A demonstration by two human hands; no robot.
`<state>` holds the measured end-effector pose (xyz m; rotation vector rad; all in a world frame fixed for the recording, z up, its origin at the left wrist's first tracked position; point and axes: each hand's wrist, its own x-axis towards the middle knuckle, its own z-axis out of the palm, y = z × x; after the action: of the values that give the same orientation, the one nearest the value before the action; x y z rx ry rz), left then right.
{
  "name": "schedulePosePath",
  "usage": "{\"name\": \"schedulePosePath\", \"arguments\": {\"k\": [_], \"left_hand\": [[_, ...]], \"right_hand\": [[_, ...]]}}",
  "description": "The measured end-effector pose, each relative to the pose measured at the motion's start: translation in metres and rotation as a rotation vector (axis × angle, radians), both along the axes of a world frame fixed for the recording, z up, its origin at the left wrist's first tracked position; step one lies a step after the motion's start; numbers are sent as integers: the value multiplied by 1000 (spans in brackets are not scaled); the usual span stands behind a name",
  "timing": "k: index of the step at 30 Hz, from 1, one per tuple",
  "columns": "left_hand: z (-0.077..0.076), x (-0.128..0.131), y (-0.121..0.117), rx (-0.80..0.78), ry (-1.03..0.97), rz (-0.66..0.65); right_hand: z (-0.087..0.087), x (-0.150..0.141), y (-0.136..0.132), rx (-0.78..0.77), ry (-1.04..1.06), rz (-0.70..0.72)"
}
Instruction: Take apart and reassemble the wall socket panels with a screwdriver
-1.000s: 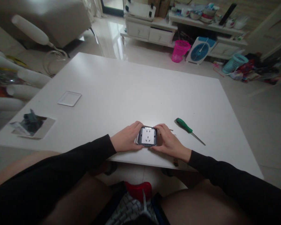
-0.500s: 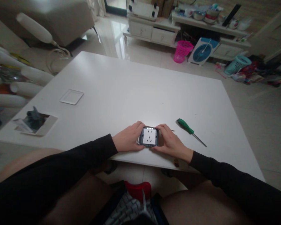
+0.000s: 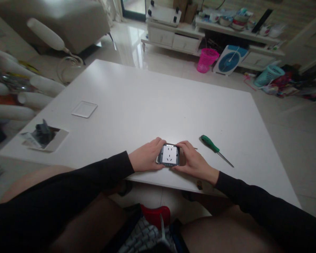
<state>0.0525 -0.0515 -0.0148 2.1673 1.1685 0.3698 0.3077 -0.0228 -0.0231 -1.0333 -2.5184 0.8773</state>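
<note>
A wall socket (image 3: 170, 155) with a white slotted face and a dark grey frame is held close to the near table edge, its face turned up toward me. My left hand (image 3: 149, 154) grips its left side, fingers at the top corner and thumb at the bottom. On the opposite side my right hand (image 3: 193, 160) holds it the same way. Whether the socket's underside rests on the table is hidden. A screwdriver (image 3: 210, 143) with a green handle lies to the right of my right hand, its tip pointing toward the near right.
The white table (image 3: 147, 98) carries a square white frame (image 3: 84, 109) at left and an open box (image 3: 58, 140) with dark plastic inside. A small brownish piece (image 3: 199, 185) sits at the near edge. Beyond stand a pink basket (image 3: 206, 60) and a blue fan (image 3: 230, 60).
The whole view has shifted slightly, so everything appears a little further right and lower. Both hands keep the same hold on the socket.
</note>
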Motion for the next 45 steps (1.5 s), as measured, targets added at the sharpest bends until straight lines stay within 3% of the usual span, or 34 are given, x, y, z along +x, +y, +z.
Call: {"name": "schedulePosePath", "arguments": {"k": [45], "left_hand": [[2,-9,5,-37,96,-25]], "right_hand": [[4,2,2,78,-75,35]]}}
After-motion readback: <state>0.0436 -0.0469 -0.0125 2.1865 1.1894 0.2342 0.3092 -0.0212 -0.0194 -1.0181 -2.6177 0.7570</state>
